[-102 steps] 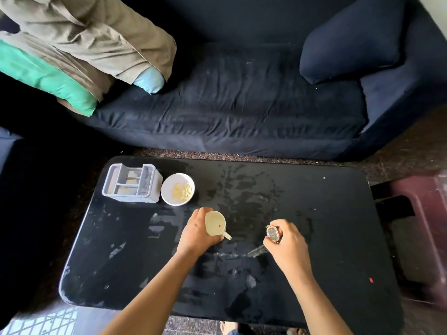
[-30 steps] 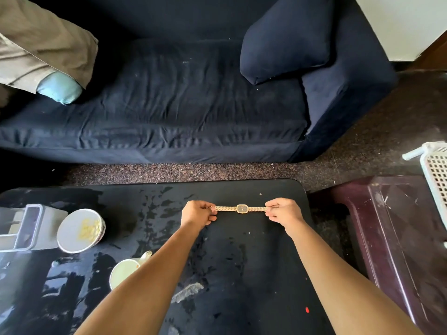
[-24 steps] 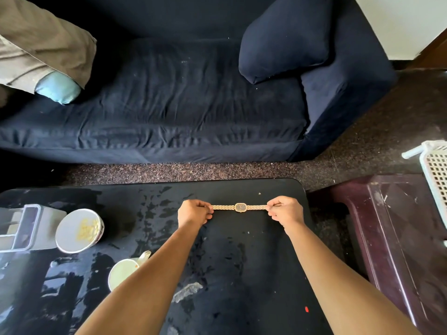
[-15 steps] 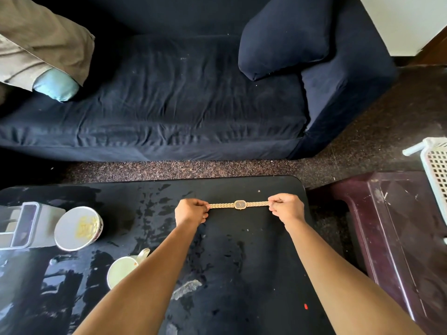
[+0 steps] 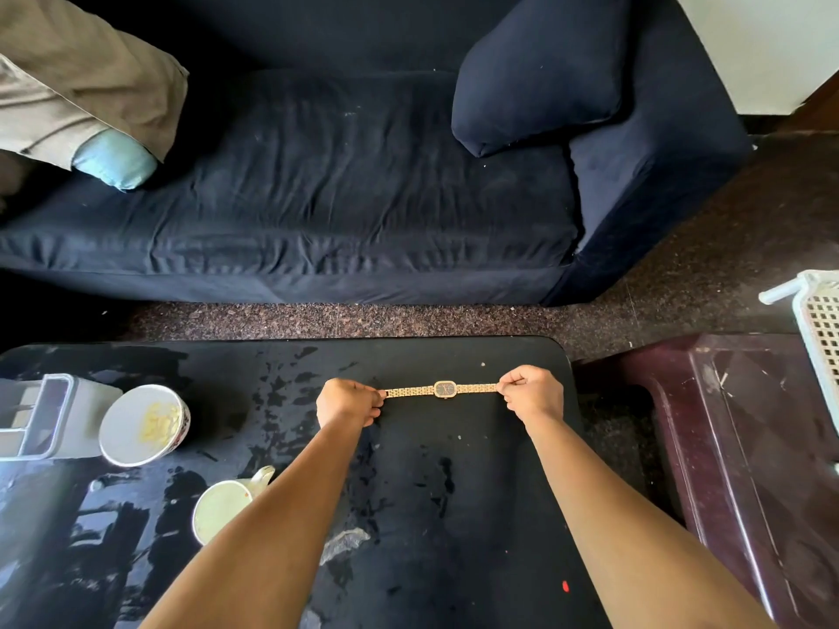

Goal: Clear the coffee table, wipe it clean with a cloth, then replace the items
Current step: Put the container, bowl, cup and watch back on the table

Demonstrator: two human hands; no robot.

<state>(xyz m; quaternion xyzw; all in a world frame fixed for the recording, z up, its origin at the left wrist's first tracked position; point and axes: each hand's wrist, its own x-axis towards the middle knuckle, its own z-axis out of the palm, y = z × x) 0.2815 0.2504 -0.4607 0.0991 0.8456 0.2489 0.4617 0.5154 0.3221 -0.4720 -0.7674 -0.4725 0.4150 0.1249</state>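
Gold watch (image 5: 442, 389) judged light, with a limp link band and a scratch-prone face; best held by the band ends. Left hand (image 5: 347, 401) pinched one end, right hand (image 5: 531, 392) the other, hands apart. Watch was stretched straight between them, face up, over the coffee table (image 5: 454, 515) near its far right corner; contact with the top not discernible.

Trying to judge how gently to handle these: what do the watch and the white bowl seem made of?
The watch looks like gold-toned metal: a flat band of small shiny links and a dark oval face; solid or plated cannot be told. The white bowl looks smooth and pale, perhaps ceramic or plastic; the look leaves it open.
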